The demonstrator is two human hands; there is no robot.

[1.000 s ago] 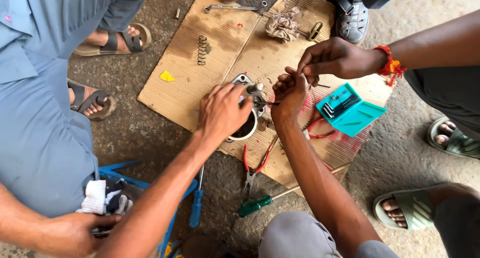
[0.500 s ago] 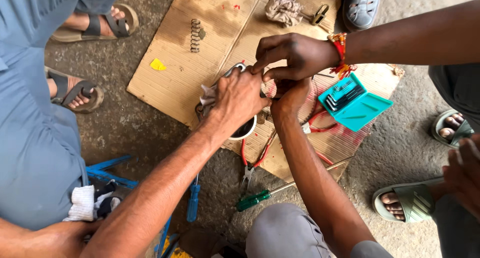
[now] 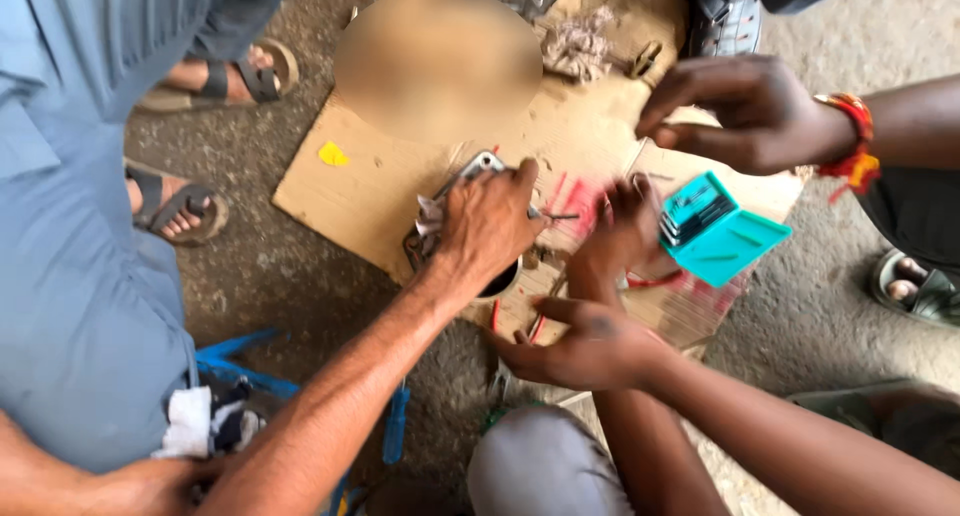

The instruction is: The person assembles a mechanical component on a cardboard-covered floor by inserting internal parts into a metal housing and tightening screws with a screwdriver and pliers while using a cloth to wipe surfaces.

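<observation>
My left hand presses down over a round metal part with a white cloth tucked at its edge, on a cardboard sheet. My right hand is curled just to the right of the part, fingertips down on the cardboard; blur hides whether it holds anything. A co-worker's hand reaches in from the right below my right wrist. Another co-worker's hand, with a red wristband, hovers above a teal case.
Red-handled pliers lie under the hands. A blue-handled screwdriver and a blue frame are on the concrete at lower left. A person in a blue shirt crouches at left, and sandalled feet ring the cardboard.
The banded hand has pulled back up and to the right, off the part. A second co-worker's hand has come in from the right under my right wrist. My hands stay at the part.
</observation>
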